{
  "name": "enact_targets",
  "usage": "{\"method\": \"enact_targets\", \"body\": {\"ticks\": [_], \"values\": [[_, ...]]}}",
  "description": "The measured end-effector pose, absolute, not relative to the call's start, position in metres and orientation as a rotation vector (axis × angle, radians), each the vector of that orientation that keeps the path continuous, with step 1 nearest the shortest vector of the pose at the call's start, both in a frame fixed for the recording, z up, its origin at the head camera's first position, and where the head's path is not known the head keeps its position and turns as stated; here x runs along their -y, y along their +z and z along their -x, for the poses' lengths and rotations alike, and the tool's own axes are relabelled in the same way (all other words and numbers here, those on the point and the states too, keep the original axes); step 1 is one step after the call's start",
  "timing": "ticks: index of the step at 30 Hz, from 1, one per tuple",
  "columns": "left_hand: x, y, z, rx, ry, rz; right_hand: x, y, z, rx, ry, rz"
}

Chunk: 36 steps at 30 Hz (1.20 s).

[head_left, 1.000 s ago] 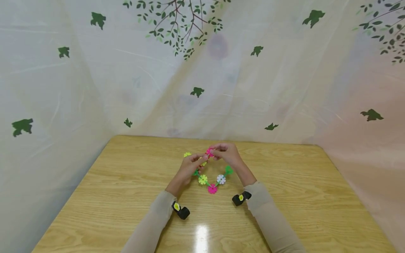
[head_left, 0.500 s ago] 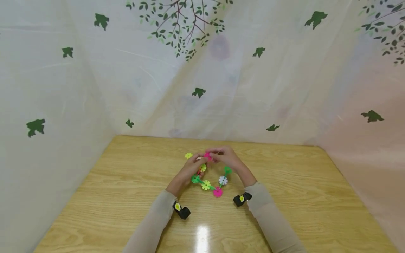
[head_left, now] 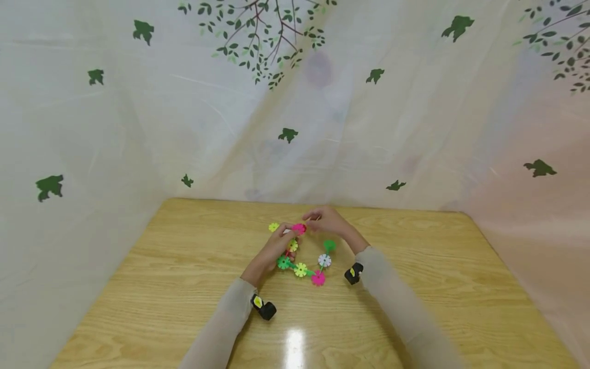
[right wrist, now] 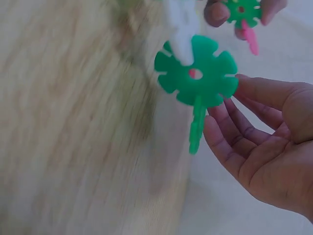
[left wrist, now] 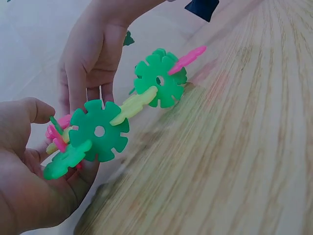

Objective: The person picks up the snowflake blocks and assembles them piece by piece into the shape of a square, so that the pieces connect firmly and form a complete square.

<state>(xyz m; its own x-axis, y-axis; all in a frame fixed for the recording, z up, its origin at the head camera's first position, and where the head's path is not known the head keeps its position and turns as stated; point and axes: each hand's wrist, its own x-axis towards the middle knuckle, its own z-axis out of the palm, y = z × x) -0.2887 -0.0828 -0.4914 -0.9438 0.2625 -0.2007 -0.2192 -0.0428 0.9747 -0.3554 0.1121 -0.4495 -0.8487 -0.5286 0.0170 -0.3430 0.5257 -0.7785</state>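
My left hand (head_left: 272, 251) holds up a chain of slotted plastic snowflake discs. A pink disc (head_left: 299, 228) is pinched at its fingertips, a green disc (left wrist: 88, 122) shows close by in the left wrist view. From there the chain curves toward me through yellow (head_left: 301, 273), pink (head_left: 318, 278) and white (head_left: 324, 261) discs to a green end disc (head_left: 329, 245). My right hand (head_left: 331, 221) hovers just right of the pinched pink disc, fingers loosely bent, nothing seen in them. In the right wrist view, a large green disc (right wrist: 215, 73) overlaps its fingertips; contact is unclear.
A yellow disc (head_left: 274, 226) shows beyond my left hand; whether it joins the chain is hidden. The wooden table (head_left: 184, 307) reaches back to a pale curtain (head_left: 230, 154) printed with leaves and birds. Each wrist wears a small black camera (head_left: 264, 307).
My right fingers have come off the pink disc, and that hand has drawn slightly right. The pink disc stays with my left hand, a little further left. The hanging chain has swung slightly.
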Motion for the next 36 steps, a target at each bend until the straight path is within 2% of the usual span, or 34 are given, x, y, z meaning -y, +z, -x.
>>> {"method": "enact_targets", "body": {"ticks": [7, 18, 36], "values": [[0.084, -0.491, 0.289, -1.912, 2.045, -0.073, -0.101, -0.454, 0.372, -2.577, -0.982, 0.704], [0.086, -0.492, 0.29, -1.894, 2.054, -0.104, -0.092, -0.455, 0.379, -2.607, -0.831, 0.84], [0.08, -0.496, 0.285, -2.041, 2.098, 0.03, -0.113, -0.464, 0.372, -2.575, -1.084, 0.766]]}}
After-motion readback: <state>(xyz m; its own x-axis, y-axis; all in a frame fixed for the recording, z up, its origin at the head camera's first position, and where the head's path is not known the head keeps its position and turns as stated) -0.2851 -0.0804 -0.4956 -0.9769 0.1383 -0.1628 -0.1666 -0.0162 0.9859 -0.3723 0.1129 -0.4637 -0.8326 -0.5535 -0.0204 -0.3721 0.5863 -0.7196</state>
